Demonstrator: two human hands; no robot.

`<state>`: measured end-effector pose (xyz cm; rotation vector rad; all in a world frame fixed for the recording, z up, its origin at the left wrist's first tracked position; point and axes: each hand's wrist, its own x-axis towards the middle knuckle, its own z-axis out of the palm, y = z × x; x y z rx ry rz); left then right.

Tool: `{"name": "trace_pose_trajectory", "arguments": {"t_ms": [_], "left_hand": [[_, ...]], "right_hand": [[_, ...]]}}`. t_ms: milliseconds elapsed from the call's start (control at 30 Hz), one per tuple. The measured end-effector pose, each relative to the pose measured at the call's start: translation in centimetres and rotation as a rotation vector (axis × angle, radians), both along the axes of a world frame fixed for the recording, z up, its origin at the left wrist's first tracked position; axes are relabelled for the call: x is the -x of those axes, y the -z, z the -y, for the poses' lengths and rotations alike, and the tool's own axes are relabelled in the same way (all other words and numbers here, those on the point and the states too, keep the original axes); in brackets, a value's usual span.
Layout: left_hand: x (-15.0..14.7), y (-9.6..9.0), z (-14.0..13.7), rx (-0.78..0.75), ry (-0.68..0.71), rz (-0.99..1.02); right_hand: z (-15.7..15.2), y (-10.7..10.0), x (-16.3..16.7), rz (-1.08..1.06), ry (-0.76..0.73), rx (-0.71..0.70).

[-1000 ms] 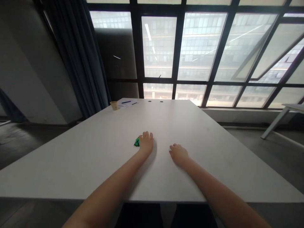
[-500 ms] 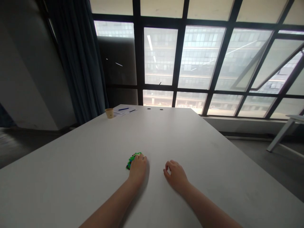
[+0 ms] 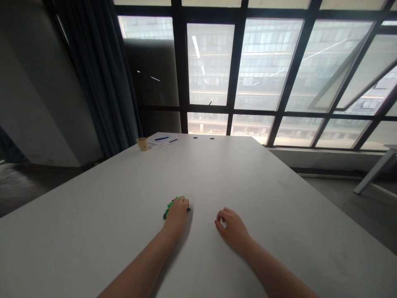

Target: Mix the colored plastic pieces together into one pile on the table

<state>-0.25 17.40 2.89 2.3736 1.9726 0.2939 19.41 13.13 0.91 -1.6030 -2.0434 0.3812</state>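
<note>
A small pile of green pieces (image 3: 168, 205) with blue and dark ones among them lies on the white table (image 3: 217, 169). My left hand (image 3: 177, 210) rests palm down over the right part of this pile, hiding much of it, its fingers bent and closed on the pieces. By its fingertips shows a small blue and yellow piece (image 3: 188, 209). My right hand (image 3: 231, 224) is on the table to the right, apart from the pile. Its fingers are curled in, thumb and forefinger forming a loop, and nothing shows in them.
Far off on the left edge of the table stands a tan cup (image 3: 142, 144). Beside it lie papers (image 3: 163, 142) with a blue pen (image 3: 161, 138) and a dark pen. Two dark discs (image 3: 212, 138) sit near the far edge. A white-legged piece of furniture (image 3: 374, 171) is at right.
My left hand has shifted slightly left over the pile, and the blue and yellow piece now shows at its fingertips. The right hand keeps its curled pose. The head view has tilted a little.
</note>
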Motion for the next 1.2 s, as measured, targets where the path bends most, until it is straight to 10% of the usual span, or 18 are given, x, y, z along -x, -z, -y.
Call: {"name": "trace_pose_trajectory", "arguments": {"t_ms": [1200], "left_hand": [[-0.8,-0.2,1.0,-0.003,-0.001,-0.008]], "right_hand": [[-0.5,1.1,-1.4,-0.047,-0.167,0.002]]}}
